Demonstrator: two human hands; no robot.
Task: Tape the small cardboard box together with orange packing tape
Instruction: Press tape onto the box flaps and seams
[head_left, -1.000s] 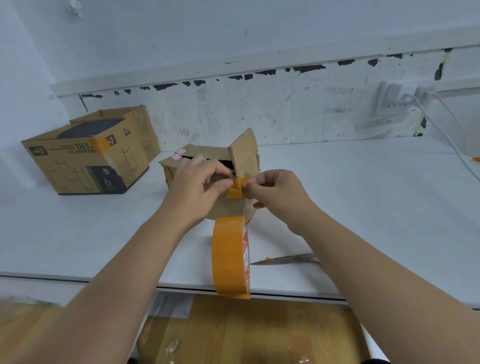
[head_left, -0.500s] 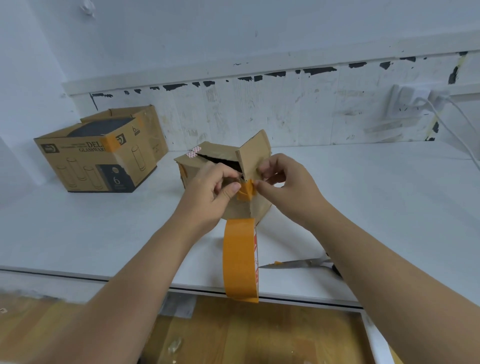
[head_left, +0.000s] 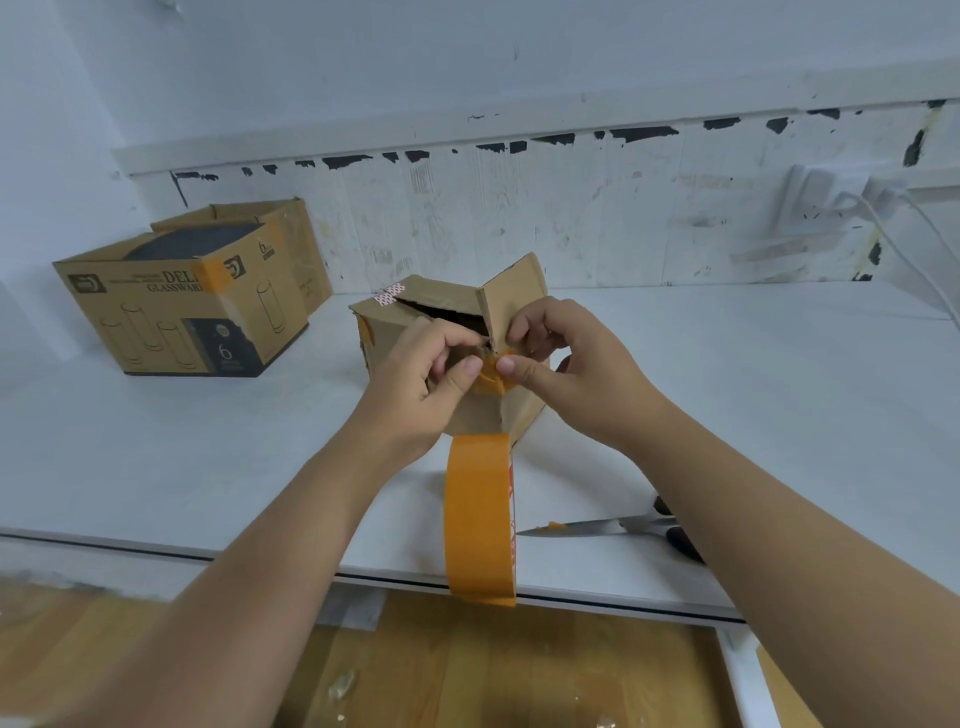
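1. Step in hand, as we judge it: pressing a strip of orange tape (head_left: 491, 383) onto the near corner of the small cardboard box (head_left: 415, 332), which stands mid-table with one flap upright.
2. Left hand (head_left: 421, 374) and right hand (head_left: 571, 358): fingers curled, both thumbs pressing the strip; fingers grip the box edges.
3. Next move likely calls for smoothing the strip flat, then folding the flap down.
4. Count: one tape roll (head_left: 480, 519) near the table edge, one pair of scissors (head_left: 613, 526) right, one large glassware box (head_left: 192, 291) far left.

Two boxes (head_left: 457, 358) (head_left: 192, 296), one tape roll (head_left: 480, 519), one scissors (head_left: 618, 527)
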